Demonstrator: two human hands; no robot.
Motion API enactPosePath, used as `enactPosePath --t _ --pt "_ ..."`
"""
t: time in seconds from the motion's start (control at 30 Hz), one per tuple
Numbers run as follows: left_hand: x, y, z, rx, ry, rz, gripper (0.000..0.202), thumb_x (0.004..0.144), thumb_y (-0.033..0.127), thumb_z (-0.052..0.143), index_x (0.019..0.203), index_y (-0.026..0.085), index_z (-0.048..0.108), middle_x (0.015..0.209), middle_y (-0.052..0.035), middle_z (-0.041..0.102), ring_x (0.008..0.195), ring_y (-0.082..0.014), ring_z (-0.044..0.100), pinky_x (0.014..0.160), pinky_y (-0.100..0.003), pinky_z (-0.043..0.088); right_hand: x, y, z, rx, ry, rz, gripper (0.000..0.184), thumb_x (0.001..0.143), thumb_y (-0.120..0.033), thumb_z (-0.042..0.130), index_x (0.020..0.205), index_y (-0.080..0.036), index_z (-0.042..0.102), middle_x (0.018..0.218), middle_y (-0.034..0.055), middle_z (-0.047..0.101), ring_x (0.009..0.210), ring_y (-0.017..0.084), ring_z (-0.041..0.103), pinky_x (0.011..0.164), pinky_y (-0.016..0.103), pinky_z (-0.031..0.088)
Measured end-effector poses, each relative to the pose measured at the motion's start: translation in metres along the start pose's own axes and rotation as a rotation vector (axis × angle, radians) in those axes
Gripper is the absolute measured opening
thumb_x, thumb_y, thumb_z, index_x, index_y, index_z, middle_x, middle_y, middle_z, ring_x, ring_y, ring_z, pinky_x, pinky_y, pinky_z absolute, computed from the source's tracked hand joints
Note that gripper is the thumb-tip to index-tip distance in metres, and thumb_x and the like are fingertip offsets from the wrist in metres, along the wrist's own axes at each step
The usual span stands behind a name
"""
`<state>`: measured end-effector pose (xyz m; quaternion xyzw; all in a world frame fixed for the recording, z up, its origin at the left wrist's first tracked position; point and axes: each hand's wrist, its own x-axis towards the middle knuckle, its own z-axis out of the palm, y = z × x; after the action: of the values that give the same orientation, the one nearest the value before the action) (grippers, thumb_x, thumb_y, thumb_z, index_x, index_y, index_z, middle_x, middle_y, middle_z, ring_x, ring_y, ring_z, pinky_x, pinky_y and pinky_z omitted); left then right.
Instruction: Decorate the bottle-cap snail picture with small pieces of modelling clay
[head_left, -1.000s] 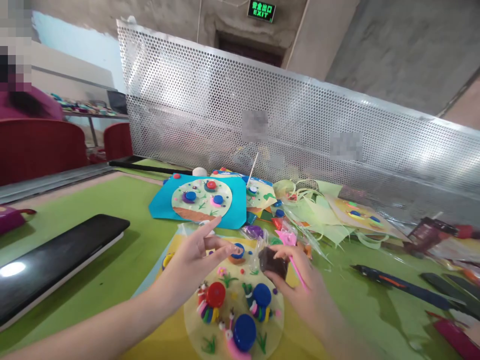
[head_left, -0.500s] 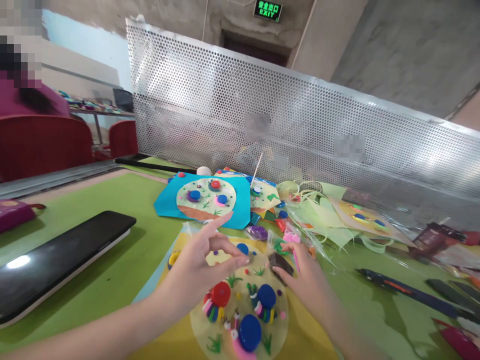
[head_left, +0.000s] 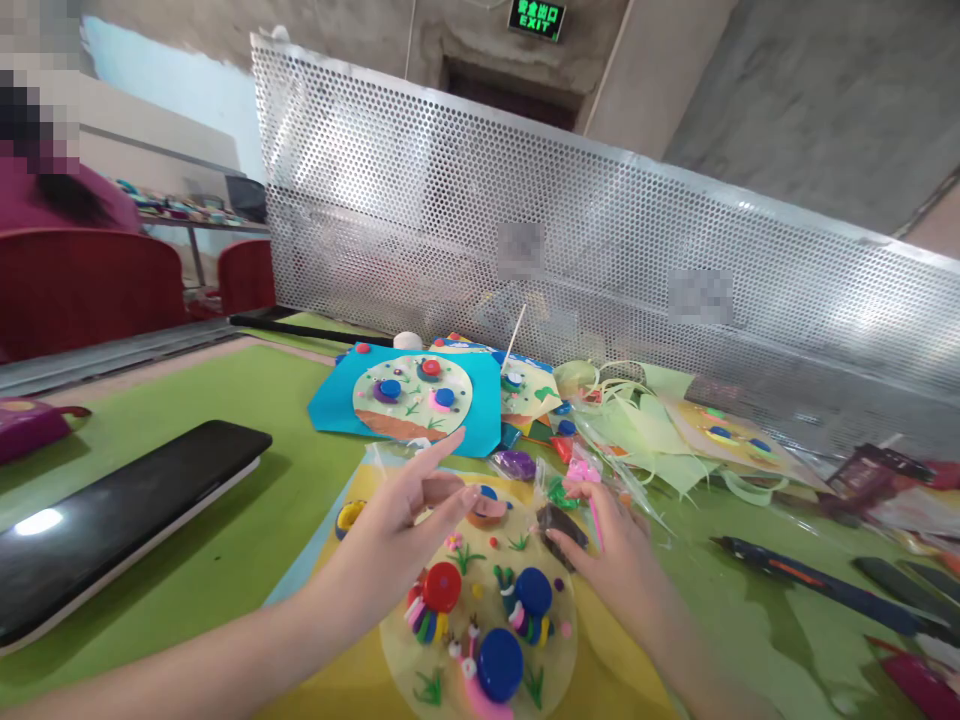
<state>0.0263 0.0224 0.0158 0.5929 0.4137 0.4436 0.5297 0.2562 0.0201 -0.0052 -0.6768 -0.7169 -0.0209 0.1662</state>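
My left hand (head_left: 409, 525) hovers over the upper left of the decorated sheet, forefinger stretched out and thumb apart, with nothing visible in it. Its thumb tip is near a blue cap (head_left: 487, 493) with brownish clay at its base. My right hand (head_left: 619, 540) is curled round a thin pink stick (head_left: 597, 522), partly hidden by the fingers. Beside its thumb and forefinger lies a dark brown clay packet (head_left: 559, 527). On the pale round sheet (head_left: 480, 690) are clay snails with a red cap (head_left: 441, 587) and blue caps (head_left: 500, 665), plus green clay grass (head_left: 430, 688).
A turquoise card (head_left: 330, 400) with similar snails lies behind. A black phone (head_left: 142, 520) rests at left, a dark pen (head_left: 810, 580) at right. Purple clay (head_left: 514, 464) and pale green paper scraps (head_left: 637, 440) lie near the perforated metal screen (head_left: 450, 220).
My left thumb has moved up and left, uncovering a small pink flower and the brownish clay by the blue cap. My right hand has shifted slightly to the right.
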Motion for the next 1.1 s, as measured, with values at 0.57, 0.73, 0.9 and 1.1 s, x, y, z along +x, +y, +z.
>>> enactPosePath --t 0.57,0.73,0.9,1.1 --pt "0.004 -0.003 -0.001 -0.077 -0.067 -0.012 0.072 0.072 0.040 0.066 0.131 0.022 0.028 0.085 -0.0034 0.071 0.082 -0.0198 0.064 0.068 -0.030 0.045 -0.003 0.004 0.003 0.073 0.117 -0.073 0.025 0.086 -0.034 0.056 0.103 -0.016 0.057 0.105 0.0063 0.060 0.094 0.022 0.058 0.081 0.043 0.048" --pt "0.003 -0.001 -0.001 -0.010 -0.060 -0.021 0.073 0.069 0.035 0.069 0.129 0.022 0.031 0.078 -0.0016 0.070 0.070 -0.0181 0.063 0.060 -0.027 0.042 -0.005 0.001 0.000 0.112 0.103 -0.082 0.026 0.082 -0.030 0.060 0.103 -0.016 0.054 0.105 0.0070 0.060 0.097 0.024 0.057 0.083 0.046 0.045" --pt "0.002 0.002 -0.001 0.068 -0.061 0.005 0.076 0.069 0.034 0.069 0.131 0.021 0.029 0.072 -0.0005 0.070 0.075 -0.0216 0.064 0.070 -0.033 0.046 -0.009 -0.005 -0.002 0.157 0.141 -0.125 0.023 0.079 -0.027 0.056 0.099 -0.022 0.047 0.108 0.0095 0.063 0.101 0.029 0.057 0.086 0.051 0.039" --pt "-0.004 -0.003 0.010 0.238 -0.160 0.178 0.054 0.081 0.028 0.057 0.131 0.027 0.036 0.081 0.0018 0.071 0.082 -0.0172 0.065 0.079 -0.029 0.047 -0.025 -0.017 -0.008 0.187 0.136 -0.325 0.031 0.077 -0.037 0.062 0.099 -0.026 0.044 0.115 0.0055 0.061 0.104 0.028 0.056 0.087 0.045 0.037"
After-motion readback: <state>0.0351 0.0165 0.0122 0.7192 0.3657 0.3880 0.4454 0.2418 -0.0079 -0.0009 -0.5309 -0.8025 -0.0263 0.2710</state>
